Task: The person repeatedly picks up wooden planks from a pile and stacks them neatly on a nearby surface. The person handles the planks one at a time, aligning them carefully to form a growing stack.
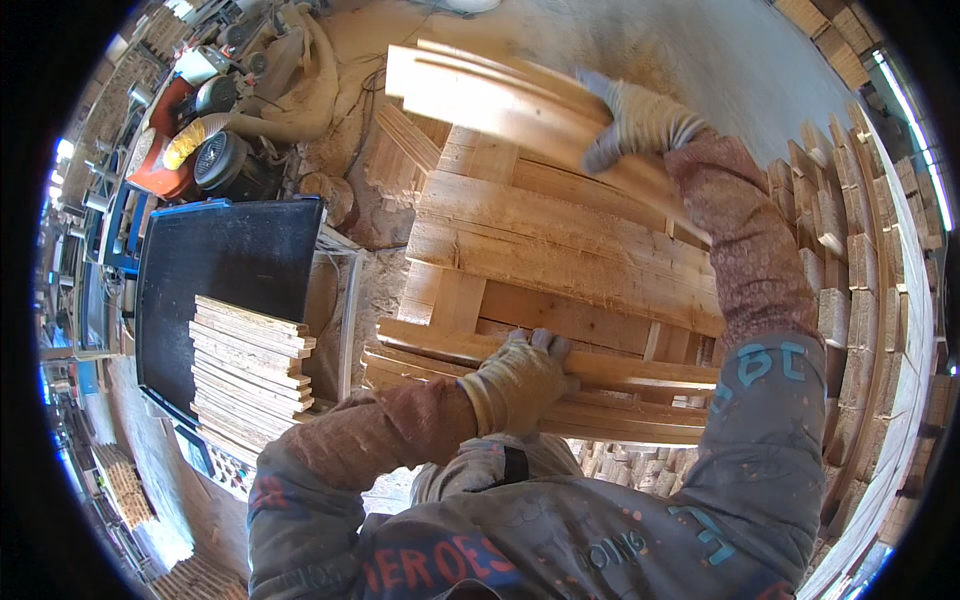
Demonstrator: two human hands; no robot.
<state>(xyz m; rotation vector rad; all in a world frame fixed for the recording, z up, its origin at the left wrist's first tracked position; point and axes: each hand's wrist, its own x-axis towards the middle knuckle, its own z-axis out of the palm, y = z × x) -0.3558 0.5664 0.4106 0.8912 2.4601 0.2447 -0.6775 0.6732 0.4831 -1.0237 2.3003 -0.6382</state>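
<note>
Right hand (645, 122), gloved, is closed around the edges of several pale boards (500, 95), motion-blurred over the far end of a plank stack (560, 235). Left hand (518, 380), also gloved, has fingers bent over a narrow board (435, 338) at the stack's near side; grip or mere contact cannot be told. Slats (250, 370) lie piled on a black table (230, 255), left.

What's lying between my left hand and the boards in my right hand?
In the head view: wide wooden planks and, nearer your left hand, a lower, shaded board.
</note>
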